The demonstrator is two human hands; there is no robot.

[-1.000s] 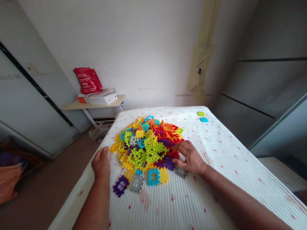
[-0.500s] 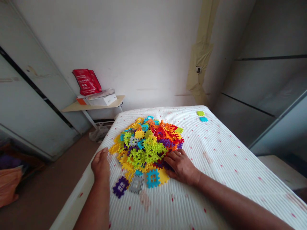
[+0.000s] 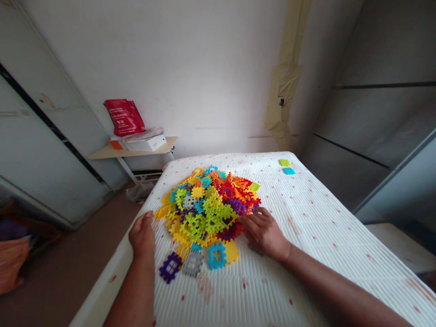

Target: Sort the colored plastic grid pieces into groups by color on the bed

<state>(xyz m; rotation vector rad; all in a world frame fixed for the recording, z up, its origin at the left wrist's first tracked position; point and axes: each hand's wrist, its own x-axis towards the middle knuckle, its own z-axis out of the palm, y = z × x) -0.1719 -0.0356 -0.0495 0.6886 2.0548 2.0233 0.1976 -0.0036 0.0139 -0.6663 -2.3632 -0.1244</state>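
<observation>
A heap of flat, notched plastic pieces (image 3: 211, 209) in yellow, green, red, orange, purple and blue lies on the white quilted cover (image 3: 272, 290). At its right edge is my right hand (image 3: 264, 231), fingers curled down beside red pieces; whatever is under the fingertips is hidden. My left hand (image 3: 141, 234) rests on the cover just left of the heap, fingers curled and partly hidden behind the hand. Nearest me lie a purple piece (image 3: 170, 267), a grey piece (image 3: 193, 263) and a blue piece (image 3: 217, 255).
Toward the far right corner of the cover lie a green piece (image 3: 284, 162) and a blue piece (image 3: 289, 171). Beyond the left edge, a small side table (image 3: 136, 153) holds a white box (image 3: 146, 143) and a red bag (image 3: 123, 117). A wall stands behind.
My right hand has drawn back slightly to the right, away from the heap, showing more of the red pieces. My left hand has stayed in nearly the same place.
</observation>
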